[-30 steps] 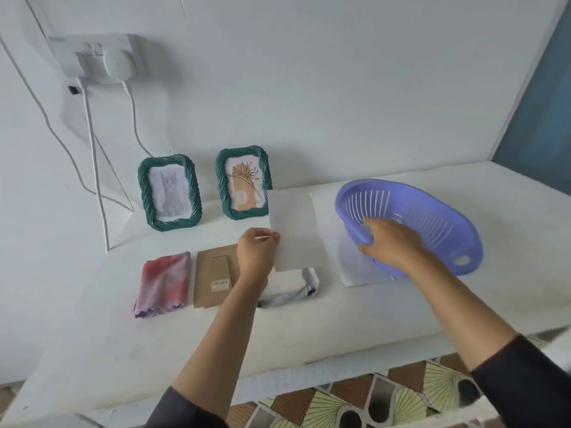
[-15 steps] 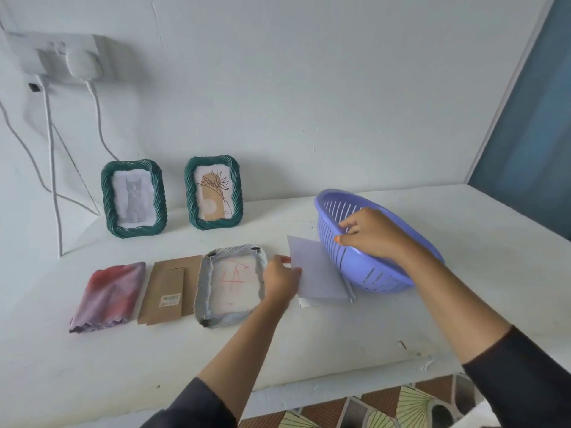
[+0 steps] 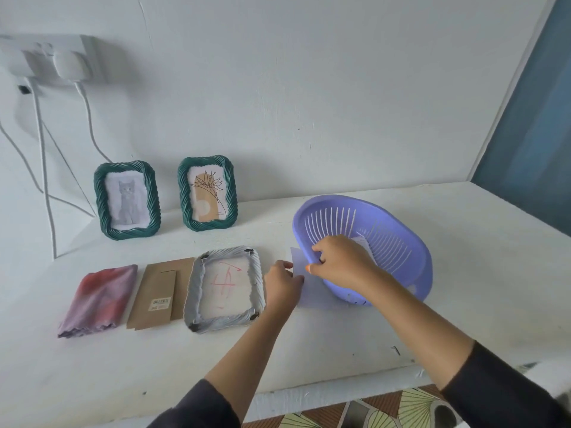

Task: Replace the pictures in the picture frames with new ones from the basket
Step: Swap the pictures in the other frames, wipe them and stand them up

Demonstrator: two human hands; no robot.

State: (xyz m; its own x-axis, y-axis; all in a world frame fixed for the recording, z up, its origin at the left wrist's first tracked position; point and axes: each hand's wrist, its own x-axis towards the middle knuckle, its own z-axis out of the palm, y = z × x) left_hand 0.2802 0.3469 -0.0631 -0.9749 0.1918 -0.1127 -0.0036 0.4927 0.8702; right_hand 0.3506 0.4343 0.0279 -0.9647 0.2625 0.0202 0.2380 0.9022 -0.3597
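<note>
Two grips working at once: clamping the left rim of the basket [image 3: 401, 230] with the right hand [image 3: 340, 264], fingers curled over the edge, holding the basket tipped on the table [image 3: 463, 273]. Pinching, with the left hand [image 3: 282, 285], the left edge of a loose sheet [image 3: 312, 291] lying partly beneath the basket. Inside the basket, just behind the right hand, a second sheet [image 3: 363, 242] leaning on the slotted wall. Just left of the basket, an open frame [image 3: 193, 288] face down; farther left, a cardboard backing [image 3: 157, 291] and a folded cloth [image 3: 99, 299]; behind and left of the basket, two green frames [image 3: 127, 200] standing upright. Probably risking a crease or tear by dragging the loose sheet from under a basket not lifted clear. Risking, too, spilling the second sheet by tipping the basket further, or knocking the open frame askew with the left wrist.
</note>
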